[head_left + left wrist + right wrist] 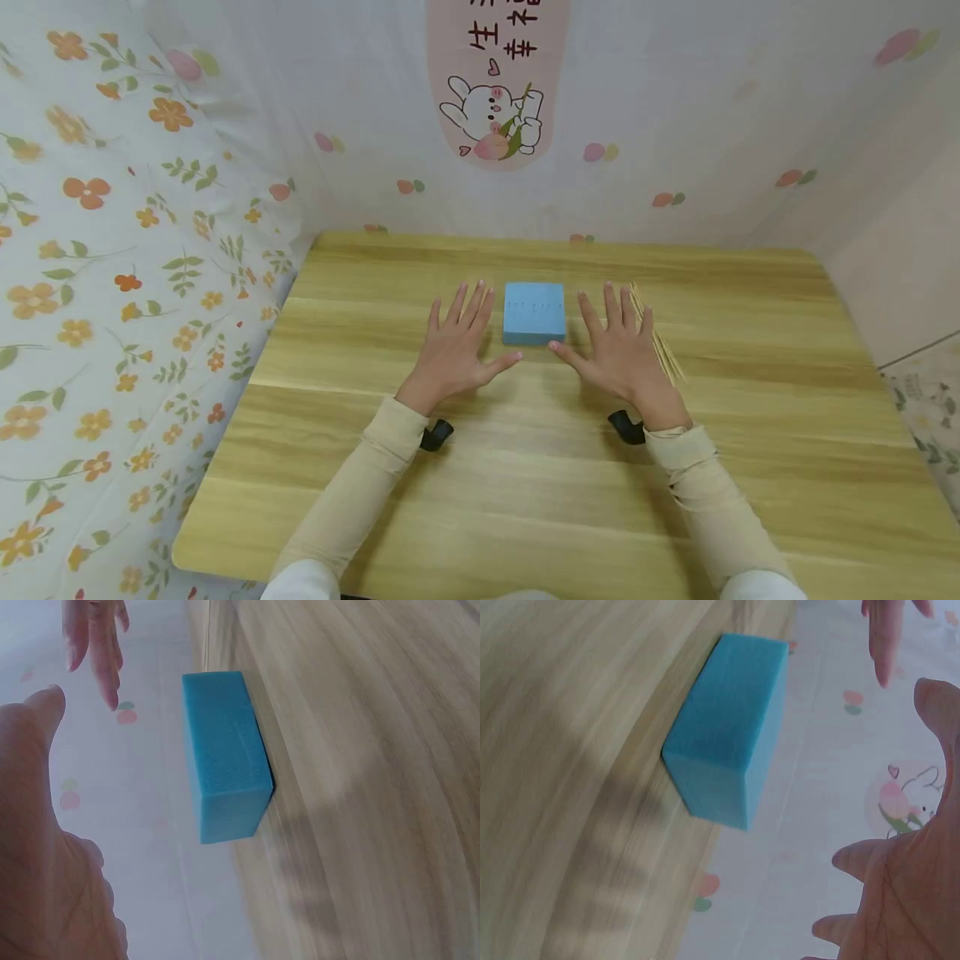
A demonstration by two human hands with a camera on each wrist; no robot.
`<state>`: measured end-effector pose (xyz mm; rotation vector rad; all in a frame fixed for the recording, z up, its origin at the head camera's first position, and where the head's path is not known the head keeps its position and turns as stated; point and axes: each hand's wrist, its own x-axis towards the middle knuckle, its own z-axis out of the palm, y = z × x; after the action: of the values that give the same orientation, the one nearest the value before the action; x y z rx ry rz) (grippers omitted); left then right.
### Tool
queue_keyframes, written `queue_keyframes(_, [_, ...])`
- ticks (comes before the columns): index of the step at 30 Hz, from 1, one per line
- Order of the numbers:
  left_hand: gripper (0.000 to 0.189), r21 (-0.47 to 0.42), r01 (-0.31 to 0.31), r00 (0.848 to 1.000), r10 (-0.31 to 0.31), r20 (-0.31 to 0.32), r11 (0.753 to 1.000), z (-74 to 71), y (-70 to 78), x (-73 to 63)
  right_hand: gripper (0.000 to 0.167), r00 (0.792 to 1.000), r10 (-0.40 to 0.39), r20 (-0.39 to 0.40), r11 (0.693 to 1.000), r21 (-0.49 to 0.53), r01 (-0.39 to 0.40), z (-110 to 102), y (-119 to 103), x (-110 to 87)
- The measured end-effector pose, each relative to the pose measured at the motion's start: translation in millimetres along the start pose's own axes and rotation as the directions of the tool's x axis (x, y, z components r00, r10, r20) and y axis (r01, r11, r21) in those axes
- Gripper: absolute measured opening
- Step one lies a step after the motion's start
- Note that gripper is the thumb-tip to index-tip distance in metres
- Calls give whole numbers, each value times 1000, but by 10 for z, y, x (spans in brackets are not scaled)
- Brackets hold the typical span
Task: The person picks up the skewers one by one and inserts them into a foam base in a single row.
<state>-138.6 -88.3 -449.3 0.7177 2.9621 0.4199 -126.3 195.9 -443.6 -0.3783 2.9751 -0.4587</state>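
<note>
A light-blue, square-faced block (534, 310) is set on the wood-grained yellow-brown worktop (517, 483) between the left hand (459, 346) and the right hand (621, 350); both are held raised, fingers spread, nothing grasped. Thin tan sticks (669, 355) are laid near the right hand.

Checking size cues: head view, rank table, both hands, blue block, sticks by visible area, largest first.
1. Table
2. Left hand and right hand: too alike to rank
3. Blue block
4. Sticks
</note>
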Motion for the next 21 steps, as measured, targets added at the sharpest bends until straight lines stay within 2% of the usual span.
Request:
queue_keyframes(6, [104,5,17,1000,-17,7,1000,0,-20,-98,100,1000,24,9,999,25,-25,-41,-4,-76])
queue_keyframes(9, [104,-29,28,999,-29,-24,999,62,-61,-77,97,999,30,-42,997,67,-27,-33,58,-40])
queue_keyframes(11, [105,-72,38,998,-41,-45,997,116,-94,-78,90,993,24,-115,990,141,-8,5,86,-16])
queue_keyframes(13, [105,-125,59,996,-67,-64,990,179,-131,-87,80,977,20,-210,971,236,31,62,97,1])
queue_keyframes(16, [105,-209,97,990,-115,-78,973,267,-187,-76,62,937,25,-347,924,367,111,142,92,36])
queue_keyframes(19, [104,-268,94,986,-127,-106,959,308,-232,-1,51,899,40,-436,895,416,162,162,92,92])
queue_keyframes(21, [102,-292,74,986,-114,-124,954,296,-249,75,48,880,45,-472,889,421,180,123,105,142])
